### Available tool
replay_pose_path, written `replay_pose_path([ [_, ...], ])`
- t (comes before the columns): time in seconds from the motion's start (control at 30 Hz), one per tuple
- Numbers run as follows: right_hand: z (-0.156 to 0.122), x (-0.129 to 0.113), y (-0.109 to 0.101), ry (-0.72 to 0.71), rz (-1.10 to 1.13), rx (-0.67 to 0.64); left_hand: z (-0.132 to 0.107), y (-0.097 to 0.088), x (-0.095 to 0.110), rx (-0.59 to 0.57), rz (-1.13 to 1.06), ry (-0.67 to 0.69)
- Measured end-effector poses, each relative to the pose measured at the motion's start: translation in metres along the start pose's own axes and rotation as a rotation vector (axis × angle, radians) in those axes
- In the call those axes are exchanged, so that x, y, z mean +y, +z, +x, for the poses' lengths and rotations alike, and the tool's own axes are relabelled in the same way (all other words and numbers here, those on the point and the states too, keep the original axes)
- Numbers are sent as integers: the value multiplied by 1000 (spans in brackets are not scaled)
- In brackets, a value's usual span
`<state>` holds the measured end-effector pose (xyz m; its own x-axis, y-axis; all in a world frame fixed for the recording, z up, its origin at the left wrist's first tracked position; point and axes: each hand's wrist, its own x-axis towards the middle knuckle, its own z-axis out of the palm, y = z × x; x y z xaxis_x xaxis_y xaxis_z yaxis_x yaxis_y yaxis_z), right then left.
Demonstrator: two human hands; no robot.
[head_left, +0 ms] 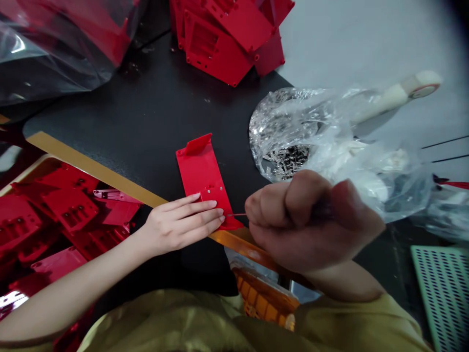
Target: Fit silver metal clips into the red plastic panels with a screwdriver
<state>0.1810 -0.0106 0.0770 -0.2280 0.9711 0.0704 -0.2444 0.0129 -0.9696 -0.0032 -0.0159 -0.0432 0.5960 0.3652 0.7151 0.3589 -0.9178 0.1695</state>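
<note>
A red plastic plate (201, 171) with small holes lies on the black table (139, 122) near its front edge. My left hand (179, 222) lies flat on the plate's near end, fingers stretched out and pressing it down. My right hand (308, 220) is closed in a fist around a thin tool (237, 214); its metal tip points left at the plate's near corner, close to my left fingertips. The tool's handle is hidden inside the fist.
A clear plastic bag (315, 142) holding several small metal screws (287, 159) lies just behind my right hand. More red parts are piled at the back (227, 39) and in a box at the left (62, 215). A green perforated tray (445, 288) sits at the right.
</note>
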Motion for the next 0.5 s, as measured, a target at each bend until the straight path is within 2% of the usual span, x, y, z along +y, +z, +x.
replay_pose_path([
  [0.07,-1,4,4,-10,55,5,0,0,0,0,5,-4],
  [0.2,-1,7,11,42,122,107,0,-1,0,-26,-3,-3],
  [0.33,-1,4,13,104,163,122,1,-2,0,-29,-8,-6],
  [0.5,-3,2,12,99,136,110,2,-2,0,-29,-6,-2],
])
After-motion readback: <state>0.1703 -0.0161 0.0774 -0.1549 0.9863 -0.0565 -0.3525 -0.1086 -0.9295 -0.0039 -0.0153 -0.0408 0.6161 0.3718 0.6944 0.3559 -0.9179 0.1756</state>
